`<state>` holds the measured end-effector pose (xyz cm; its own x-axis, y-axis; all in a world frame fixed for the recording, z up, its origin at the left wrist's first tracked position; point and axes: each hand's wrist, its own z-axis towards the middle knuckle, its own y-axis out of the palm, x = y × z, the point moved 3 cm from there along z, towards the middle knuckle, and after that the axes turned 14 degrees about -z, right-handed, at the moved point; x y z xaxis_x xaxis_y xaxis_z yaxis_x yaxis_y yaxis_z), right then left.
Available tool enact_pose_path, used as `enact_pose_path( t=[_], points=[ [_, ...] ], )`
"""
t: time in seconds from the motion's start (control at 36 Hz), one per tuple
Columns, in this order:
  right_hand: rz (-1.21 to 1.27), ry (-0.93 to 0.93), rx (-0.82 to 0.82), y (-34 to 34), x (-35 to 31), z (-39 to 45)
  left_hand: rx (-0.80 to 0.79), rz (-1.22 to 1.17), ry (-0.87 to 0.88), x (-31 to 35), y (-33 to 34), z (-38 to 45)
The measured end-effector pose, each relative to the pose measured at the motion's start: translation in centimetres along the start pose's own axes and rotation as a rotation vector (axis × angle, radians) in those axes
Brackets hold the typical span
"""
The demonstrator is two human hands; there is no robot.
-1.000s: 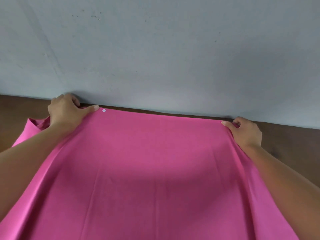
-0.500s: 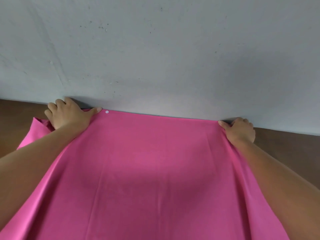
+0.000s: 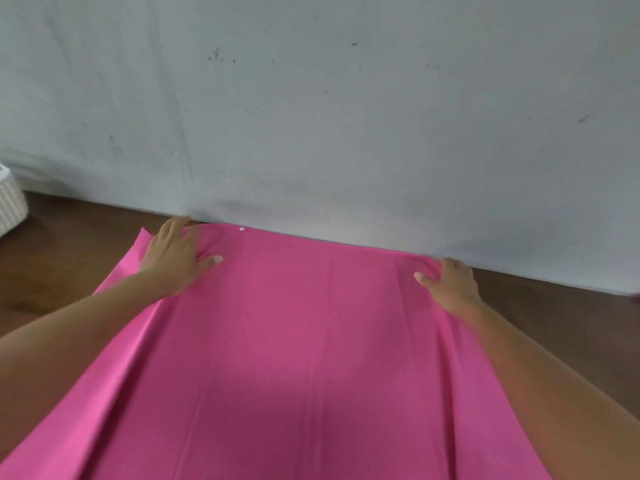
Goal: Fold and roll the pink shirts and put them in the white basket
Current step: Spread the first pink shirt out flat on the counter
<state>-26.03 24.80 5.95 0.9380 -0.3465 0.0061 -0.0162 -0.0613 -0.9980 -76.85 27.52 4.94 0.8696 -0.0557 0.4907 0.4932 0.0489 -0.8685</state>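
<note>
- Left hand [image 3: 178,256]: lies palm down on the far left corner of the pink shirt [image 3: 311,358], fingers straight and spread toward the wall, thumb pointing right across the cloth; it presses the fabric flat and does not grip it.
- Right hand [image 3: 450,284]: lies palm down on the far right corner of the same shirt, fingers extended, thumb pointing left; it too presses, with nothing held. The two hands are well apart, one at each far corner.
- Forearms: both reach from the near edge of the view outward over the shirt's left and right margins, converging slightly toward the far side.
- Step in hand (judged): spreading and smoothing the shirt before the first fold; no fold or roll is visible yet.
- Next move (judged): calls for taking hold of one side edge or a far corner and carrying it across the body of the shirt; the cloth is limp and will need flattening after each fold.
- Pink shirt: lies spread on the brown tabletop [image 3: 69,271], its far edge touching the foot of the grey wall [image 3: 311,116]; a small white button [image 3: 241,229] sits at that edge, near the left hand.
- White basket [image 3: 10,202]: only part shows at the far left edge of the view, on the tabletop, well apart from the shirt.
</note>
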Motion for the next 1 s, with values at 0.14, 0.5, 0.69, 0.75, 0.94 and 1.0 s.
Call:
enact_pose_path(
  t=[0.14, 0.5, 0.69, 0.75, 0.94, 1.0],
  points=[
    [0.026, -0.149, 0.055, -0.4, -1.0, -4.3, -0.025, 0.004, 0.053, 0.6, -0.9, -6.4],
    [0.276, -0.46, 0.04, 1.1, -4.7, -21.6, 0.052, -0.097, -0.087, 1.6, -1.8, -27.4],
    [0.339, -0.576, -0.051, 2.9, -6.4, -29.7, 0.111, -0.139, -0.217, 0.0, -1.5, -35.9],
    [0.348, -0.601, -0.059, 3.5, -7.1, -31.2, 0.146, -0.141, -0.243, -0.7, -1.7, -37.8],
    [0.218, -0.797, 0.006, 4.7, -10.5, -36.1, 0.248, -0.18, -0.375, -3.8, -2.5, -42.8],
    [0.219, -0.822, 0.003, 5.1, -11.9, -37.5, 0.241, -0.152, -0.397, -4.6, -2.5, -44.0]
  ],
)
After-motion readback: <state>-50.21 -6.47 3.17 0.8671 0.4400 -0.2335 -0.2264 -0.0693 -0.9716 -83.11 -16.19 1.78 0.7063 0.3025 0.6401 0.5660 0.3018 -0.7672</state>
